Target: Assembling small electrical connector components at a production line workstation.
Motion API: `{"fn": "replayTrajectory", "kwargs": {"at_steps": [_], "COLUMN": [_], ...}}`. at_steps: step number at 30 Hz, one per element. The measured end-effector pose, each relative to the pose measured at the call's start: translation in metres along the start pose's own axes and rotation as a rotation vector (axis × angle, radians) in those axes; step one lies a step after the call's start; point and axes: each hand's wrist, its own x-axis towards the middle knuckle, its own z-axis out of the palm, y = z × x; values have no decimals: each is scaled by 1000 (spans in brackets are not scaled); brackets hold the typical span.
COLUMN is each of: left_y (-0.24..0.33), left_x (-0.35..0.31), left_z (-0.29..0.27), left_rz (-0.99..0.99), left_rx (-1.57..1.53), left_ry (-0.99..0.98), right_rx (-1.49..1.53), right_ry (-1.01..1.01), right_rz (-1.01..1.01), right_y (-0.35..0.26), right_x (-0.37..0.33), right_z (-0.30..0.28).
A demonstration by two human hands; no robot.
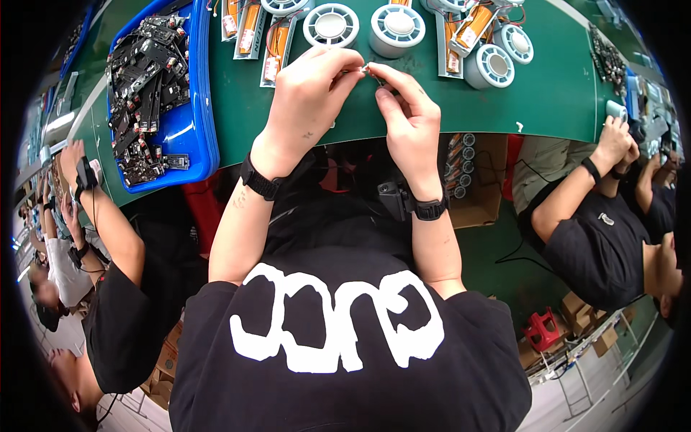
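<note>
Fingertips together over the green table [547, 108], my left hand [309, 93] and my right hand [410, 108] pinch something tiny and whitish, with what may be thin wire by the right fingers. Its kind is too small to make out, and the fingers partly cover it. Just beyond the hands stand round pale-blue housings [397, 30] with slotted rims and light centres. Near my left hand lies an orange-wrapped battery pack [276, 61] in a grey holder. Each of my wrists wears a black strap; a small black device sits by the right one.
A blue bin [205, 144] heaped with black circuit-board parts [147, 86] stands at the left. More housings [489, 66] and battery packs [471, 29] with red wires lie at the far right. Co-workers sit on both sides; one person's hands [615, 140] work at the right. Below the table is a cardboard box [479, 194].
</note>
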Motion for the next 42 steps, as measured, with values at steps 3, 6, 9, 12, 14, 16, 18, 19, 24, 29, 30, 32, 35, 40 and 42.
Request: {"fn": "replayTrajectory", "kwargs": {"at_steps": [3,6,9,12,14,16,18,19,24,29,30,32,35,40,42], "left_y": [2,3,6,8,9,10,10,10,4,3,2,0,-2,-10,-12], "left_x": [0,1,3,5,6,7,9,10,10,8,8,9,8,3,1], "left_z": [-1,-2,2,1,0,-1,-2,-2,-1,0,1,1,3,4,4], "left_rz": [-32,-35,-24,-38,-46,-52,-57,-40,-26,-62,-65,4,45,70,77], "left_rx": [-30,-7,46,64,76,99,110,140,158,101,102,115,94,7,-12], "left_ry": [7,-5,-12,-23,-29,-48,-58,-66,-60,-34,-35,-11,23,75,80], "right_rx": [27,39,34,0,4,11,-23,-59,-133,-44,-37,-25,68,215,200], "right_ry": [5,12,21,-10,-11,-13,-11,-7,10,2,16,44,57,7,5], "right_rz": [4,11,23,43,44,44,7,-31,-117,-40,-36,-29,-2,96,95], "right_y": [0,0,-2,-3,-4,-4,-2,-1,5,4,4,4,5,-2,-2], "right_x": [0,-1,-2,-3,-3,-2,-2,-2,-2,-1,0,1,2,2,2], "right_z": [1,3,4,3,3,4,5,5,4,5,5,6,5,1,3]}}
